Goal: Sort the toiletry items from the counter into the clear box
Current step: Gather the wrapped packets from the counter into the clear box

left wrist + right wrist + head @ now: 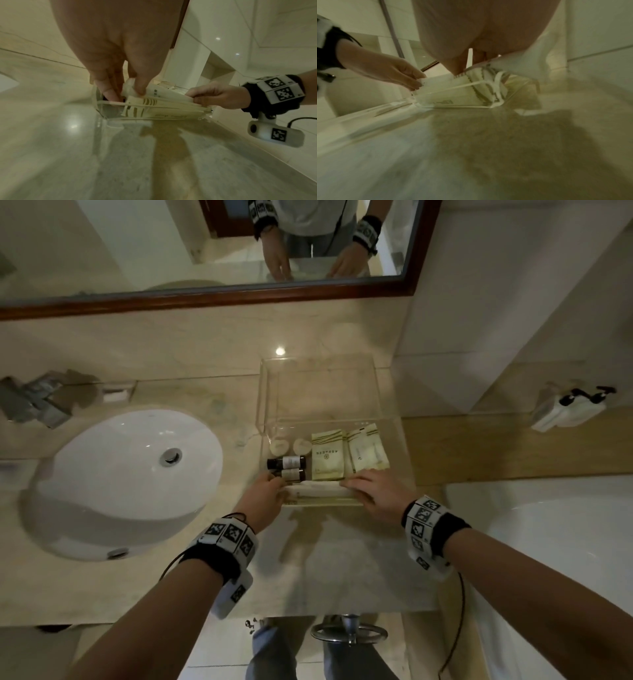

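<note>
Clear box [394, 440], frame centre: both hands, left [263, 491] and right [373, 487], pinch long sachet [318, 491]; advise lowering it level along front wall.

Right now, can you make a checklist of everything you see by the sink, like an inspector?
Surface: beige marble counter, bare in front of the box.
Job's things: clear box, lid up; inside are two dark bottles, two round white items, two cream packets and long white packets along the near wall.
Clutter: nothing seen on the counter.
Hands: left hand pinches the long packets' left end; right hand holds their right end, fingers curled.
Cables: black cable hangs from the right wristband.
Surroundings: white sink, mirror, wall dispenser, bathtub.
</note>
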Available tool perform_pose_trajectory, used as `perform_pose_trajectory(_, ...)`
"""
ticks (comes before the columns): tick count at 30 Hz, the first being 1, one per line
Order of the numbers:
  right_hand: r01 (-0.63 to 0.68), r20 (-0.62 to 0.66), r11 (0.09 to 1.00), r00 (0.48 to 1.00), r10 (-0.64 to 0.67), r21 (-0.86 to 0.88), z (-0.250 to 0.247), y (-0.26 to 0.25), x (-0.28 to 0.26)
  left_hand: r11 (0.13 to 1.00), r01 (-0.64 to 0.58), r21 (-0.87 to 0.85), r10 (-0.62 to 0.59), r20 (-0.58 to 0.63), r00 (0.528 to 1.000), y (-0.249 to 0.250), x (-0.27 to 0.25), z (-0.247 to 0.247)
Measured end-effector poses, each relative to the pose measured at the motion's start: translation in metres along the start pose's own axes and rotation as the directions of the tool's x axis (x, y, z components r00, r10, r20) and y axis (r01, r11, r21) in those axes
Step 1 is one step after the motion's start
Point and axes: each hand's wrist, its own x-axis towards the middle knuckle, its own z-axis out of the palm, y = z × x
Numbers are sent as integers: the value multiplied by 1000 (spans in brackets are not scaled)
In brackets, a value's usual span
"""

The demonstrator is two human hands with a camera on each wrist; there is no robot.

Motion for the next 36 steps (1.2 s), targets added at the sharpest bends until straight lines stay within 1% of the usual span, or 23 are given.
perform_pose_trajectory(2,-43,-8,997,999,43,67,2,-9,6,999,10,31,-10,6,1000,0,2,-1)
perform_pose_trajectory(5,-92,16,984,996,91,151,6,-20,16,996,39,86,-39,-4,999,-2,1,1)
perform_pose_trajectory(7,-103,9,981,995,103,166,3,-21,16,996,45,83,-43,-33,999,-5,0,2)
perform_pose_trajectory(8,-101,2,986,995,101,136,0,-19,14,997,46,66,-43,-58,997,-6,-1,2)
perform_pose_trajectory(10,-136,28,990,990,135,29,-9,-9,8,999,41,24,-39,-95,995,-7,-4,3)
perform_pose_trajectory(12,-189,91,980,977,194,-64,-17,1,5,1000,17,16,-15,-86,996,-5,-6,5)
perform_pose_trajectory(13,-203,105,976,972,211,-83,-18,4,5,1000,2,16,-1,-80,997,-3,-6,6)
perform_pose_trajectory(14,-210,95,975,972,217,-78,-18,5,6,1000,-10,13,11,-82,997,-2,-6,8)
perform_pose_trajectory(16,-221,30,975,975,222,-35,-14,-1,12,1000,-23,6,23,-86,996,-2,-5,9)
perform_pose_trajectory(19,-250,-68,968,965,252,32,-5,-12,22,1000,-5,14,6,-63,998,-1,-4,6)
perform_pose_trajectory(22,-247,-87,962,963,257,113,2,-19,28,1000,11,16,-10,-55,998,1,-4,2)
perform_pose_trajectory(24,-248,-58,952,963,261,178,4,-22,31,999,33,-25,-35,-70,997,3,-4,2)
perform_pose_trajectory(26,-249,-14,947,966,257,204,6,-24,34,994,63,-89,-72,-102,992,3,-3,2)
perform_pose_trajectory(27,-246,7,948,968,250,204,5,-26,35,990,74,-121,-89,-118,989,2,-2,2)
perform_pose_trajectory(29,-221,7,952,974,225,210,4,-25,33,983,91,-159,-113,-136,984,-1,-1,1)
perform_pose_trajectory(31,-192,-45,957,977,207,215,0,-21,26,986,89,-144,-109,-135,985,-3,-2,1)
perform_pose_trajectory(33,-175,-101,969,976,195,174,-4,-13,18,990,65,-125,-83,-146,986,-5,-3,1)
perform_pose_trajectory(34,-180,-95,973,976,194,143,-5,-9,15,992,52,-113,-69,-153,986,-5,-3,2)
perform_pose_trajectory(36,-214,-24,972,976,217,101,-3,-5,11,996,45,-82,-57,-150,987,-5,-1,4)
